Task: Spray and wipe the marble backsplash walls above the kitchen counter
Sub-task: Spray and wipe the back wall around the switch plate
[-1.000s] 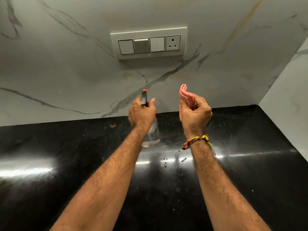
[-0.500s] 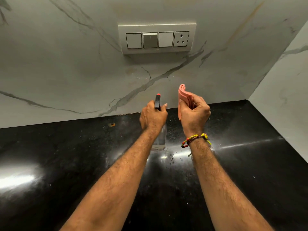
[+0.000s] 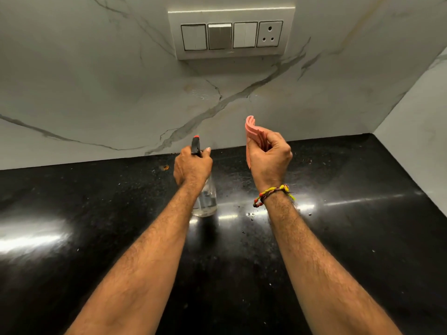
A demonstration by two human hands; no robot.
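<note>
A black polished stone worktop (image 3: 96,238) is seen running back to the marble backsplash (image 3: 84,93) and, on the right, to a side wall (image 3: 416,146), so that a corner is formed. Bright streaks of light are reflected in its glossy surface. Small crumbs and specks are scattered over it near the middle, and an orange-brown speck (image 3: 165,167) lies close to the rear edge.

Polished black stone counter (image 3: 362,238) is gleaming with glare; veined marble backsplash (image 3: 96,93) is looking smooth, semi-matt; clear plastic spray bottle (image 3: 205,201) is glinting; soft pink cloth (image 3: 251,129) is folding.
</note>
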